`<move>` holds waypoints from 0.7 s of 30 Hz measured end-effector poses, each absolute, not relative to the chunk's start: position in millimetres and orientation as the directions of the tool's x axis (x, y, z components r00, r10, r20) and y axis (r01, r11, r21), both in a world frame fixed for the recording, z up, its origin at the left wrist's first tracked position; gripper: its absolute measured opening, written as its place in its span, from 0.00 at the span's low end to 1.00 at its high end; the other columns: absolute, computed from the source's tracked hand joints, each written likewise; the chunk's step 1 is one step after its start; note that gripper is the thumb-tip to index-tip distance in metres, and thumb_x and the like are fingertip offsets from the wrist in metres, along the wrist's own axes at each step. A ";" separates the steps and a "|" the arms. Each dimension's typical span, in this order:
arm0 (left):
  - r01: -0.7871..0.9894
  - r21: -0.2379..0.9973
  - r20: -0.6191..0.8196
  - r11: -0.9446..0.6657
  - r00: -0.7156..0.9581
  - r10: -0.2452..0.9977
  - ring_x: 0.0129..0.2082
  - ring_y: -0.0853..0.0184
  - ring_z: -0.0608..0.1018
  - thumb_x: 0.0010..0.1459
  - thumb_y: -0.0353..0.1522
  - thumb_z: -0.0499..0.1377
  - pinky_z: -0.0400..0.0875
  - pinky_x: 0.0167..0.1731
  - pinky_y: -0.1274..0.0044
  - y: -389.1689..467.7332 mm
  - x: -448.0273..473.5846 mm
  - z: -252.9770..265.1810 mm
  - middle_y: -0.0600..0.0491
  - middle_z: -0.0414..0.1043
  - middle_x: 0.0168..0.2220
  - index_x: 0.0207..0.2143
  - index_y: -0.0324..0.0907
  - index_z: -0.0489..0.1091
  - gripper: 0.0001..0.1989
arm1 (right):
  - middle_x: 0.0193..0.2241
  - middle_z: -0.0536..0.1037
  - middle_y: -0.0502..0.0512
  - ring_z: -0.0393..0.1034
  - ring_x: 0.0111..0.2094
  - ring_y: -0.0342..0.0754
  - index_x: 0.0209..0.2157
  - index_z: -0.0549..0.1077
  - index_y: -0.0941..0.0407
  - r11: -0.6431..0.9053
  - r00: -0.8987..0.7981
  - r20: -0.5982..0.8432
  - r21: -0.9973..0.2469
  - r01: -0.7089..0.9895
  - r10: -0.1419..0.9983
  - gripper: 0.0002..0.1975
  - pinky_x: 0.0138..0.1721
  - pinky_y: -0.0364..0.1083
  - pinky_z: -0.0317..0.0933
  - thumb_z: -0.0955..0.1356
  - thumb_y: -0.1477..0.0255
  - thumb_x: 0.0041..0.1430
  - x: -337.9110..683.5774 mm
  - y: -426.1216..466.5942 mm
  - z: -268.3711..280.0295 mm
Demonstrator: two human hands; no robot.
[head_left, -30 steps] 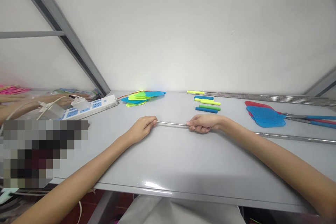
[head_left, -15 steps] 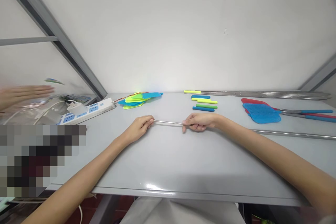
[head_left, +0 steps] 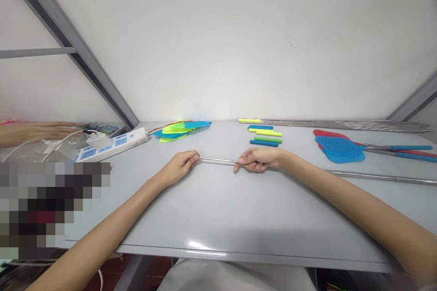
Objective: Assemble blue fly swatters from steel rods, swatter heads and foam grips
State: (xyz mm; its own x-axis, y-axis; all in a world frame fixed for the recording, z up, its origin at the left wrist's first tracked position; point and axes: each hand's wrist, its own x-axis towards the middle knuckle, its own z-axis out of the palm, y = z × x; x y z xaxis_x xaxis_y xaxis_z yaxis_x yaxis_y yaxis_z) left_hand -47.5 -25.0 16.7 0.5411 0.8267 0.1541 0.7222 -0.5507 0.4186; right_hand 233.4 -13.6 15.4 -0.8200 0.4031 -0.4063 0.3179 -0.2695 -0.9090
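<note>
My left hand [head_left: 182, 165] pinches the left end of a thin metal rod [head_left: 218, 160] just above the grey table. My right hand [head_left: 256, 160] grips the same rod farther right, one finger sticking out below it. A thicker metal length [head_left: 378, 176] comes out beyond my right forearm in line with the rod; the join between them is hidden. Just behind my right hand lie several coloured grip tubes, among them a blue tube [head_left: 264, 143] and a green tube [head_left: 268, 139]. Yellow and blue fly swatter heads [head_left: 180, 130] are piled beyond my left hand.
Blue and red fly swatters [head_left: 341, 149] lie at the right, with a bundle of metal rods [head_left: 341, 124] along the wall. On the left are a white power strip [head_left: 114, 144], cables and another person's hand [head_left: 44, 132]. A metal frame post [head_left: 85, 59] rises there.
The other person's hand at the left has come down and right onto the clutter; the small packet in the air near it is gone. My hands and the rod are almost unmoved.
</note>
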 end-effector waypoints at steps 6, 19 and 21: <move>0.717 0.432 0.151 -0.548 0.541 0.827 0.21 0.74 0.63 0.57 0.35 0.40 0.57 0.24 0.82 -25.6 -46.4 18.0 0.58 0.58 0.20 0.23 0.41 0.58 0.14 | 0.17 0.46 0.43 0.38 0.15 0.34 0.40 0.66 0.64 -0.270 -0.821 -0.400 -0.912 0.310 0.408 0.16 0.11 0.35 0.35 0.60 0.67 0.54 233.1 -13.3 15.1; 0.728 0.426 0.138 -0.538 0.535 0.833 0.21 0.74 0.62 0.57 0.36 0.41 0.56 0.24 0.82 -24.9 -46.9 18.7 0.58 0.57 0.20 0.24 0.41 0.57 0.14 | 0.17 0.45 0.43 0.38 0.15 0.34 0.40 0.66 0.64 -0.277 -0.820 -0.399 -0.911 0.304 0.411 0.16 0.11 0.35 0.36 0.60 0.67 0.54 233.3 -13.7 15.8; 0.725 0.422 0.141 -0.544 0.540 0.830 0.21 0.74 0.61 0.57 0.36 0.41 0.56 0.24 0.82 -25.1 -47.1 18.7 0.58 0.57 0.20 0.23 0.41 0.57 0.14 | 0.17 0.45 0.43 0.38 0.15 0.34 0.39 0.66 0.64 -0.278 -0.821 -0.396 -0.912 0.301 0.411 0.16 0.11 0.35 0.36 0.60 0.67 0.54 233.4 -14.0 15.8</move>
State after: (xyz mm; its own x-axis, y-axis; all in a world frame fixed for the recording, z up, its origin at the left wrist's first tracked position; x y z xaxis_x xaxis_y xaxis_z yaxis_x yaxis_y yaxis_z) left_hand -47.1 -25.1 18.7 0.5398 0.8299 0.1411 0.7254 -0.5436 0.4222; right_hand 233.4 -14.0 15.8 -0.8210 0.4112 -0.3960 0.3007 -0.2783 -0.9122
